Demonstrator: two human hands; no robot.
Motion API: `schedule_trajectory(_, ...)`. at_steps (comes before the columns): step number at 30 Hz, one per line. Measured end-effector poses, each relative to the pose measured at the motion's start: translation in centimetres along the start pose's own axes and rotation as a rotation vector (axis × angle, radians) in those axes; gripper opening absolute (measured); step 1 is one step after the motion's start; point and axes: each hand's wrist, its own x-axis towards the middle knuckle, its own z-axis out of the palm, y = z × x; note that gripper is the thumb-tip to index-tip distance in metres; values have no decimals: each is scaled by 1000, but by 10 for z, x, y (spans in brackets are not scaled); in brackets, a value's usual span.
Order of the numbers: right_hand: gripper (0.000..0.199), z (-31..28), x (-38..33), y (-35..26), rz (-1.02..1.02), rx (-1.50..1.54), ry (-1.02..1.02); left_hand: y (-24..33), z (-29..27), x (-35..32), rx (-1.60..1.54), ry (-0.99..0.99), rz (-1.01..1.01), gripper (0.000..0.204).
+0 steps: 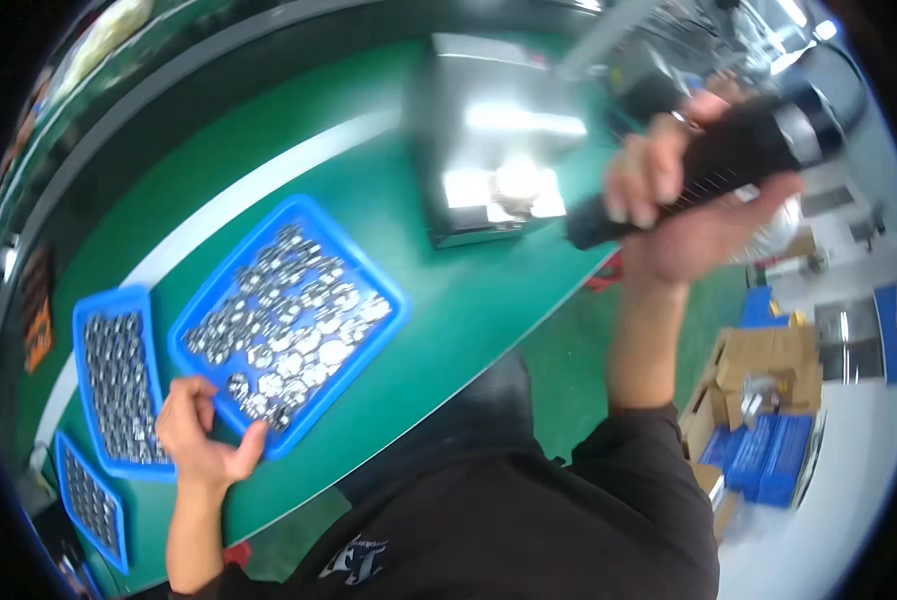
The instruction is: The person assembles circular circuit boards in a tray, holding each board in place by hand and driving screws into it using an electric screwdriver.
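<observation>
My left hand (pixel 204 435) is at the near left edge of a large blue tray (pixel 394 290), fingers curled over its rim and thumb against the near corner. Many small shiny metal parts (pixel 299 310) lie loosely over the tray's bottom. Up on the right, my right hand (pixel 684 205) is wrapped around a black cylindrical tool (pixel 734 150), tilted, with a narrower end toward the bench and a grey band near the wide end. Motion blurs this hand and tool; the tool's exact kind cannot be made out.
Left of the large tray stand a narrower blue tray (pixel 124 468) and a small blue tray (pixel 124 540), both with metal parts in rows. A shiny metal box (pixel 499 140) sits on the green bench (pixel 469 290). Cardboard boxes (pixel 764 355) and blue boxes (pixel 774 455) are at the right.
</observation>
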Motion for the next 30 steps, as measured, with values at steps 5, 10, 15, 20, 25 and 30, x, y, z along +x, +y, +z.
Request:
schedule_trajectory(5, 83, 4, 9, 17, 27, -268, 343, 5, 0, 1, 25, -18, -4, 53)
schedule_trajectory(10, 76, -7, 18, 42, 65, -269, 399, -1, 2, 2, 15, -8, 12, 57)
schedule_trajectory(15, 77, -13, 10, 44, 202, -170, 273, 4, -6, 4, 47, -25, -21, 53)
schedule_trajectory(20, 82, 7, -4, 40, 220, -58, 133, 7, -10, 9, 61, 1, 11, 55)
schedule_trajectory(25, 91, 59, -2, 37, 51, 80, -28, 3, -8, 12, 61, 66, 87, 57)
schedule_trajectory(30, 89, 119, 18, 61, 4, 250, -267, 0, -11, 11, 137, 48, 87, 59)
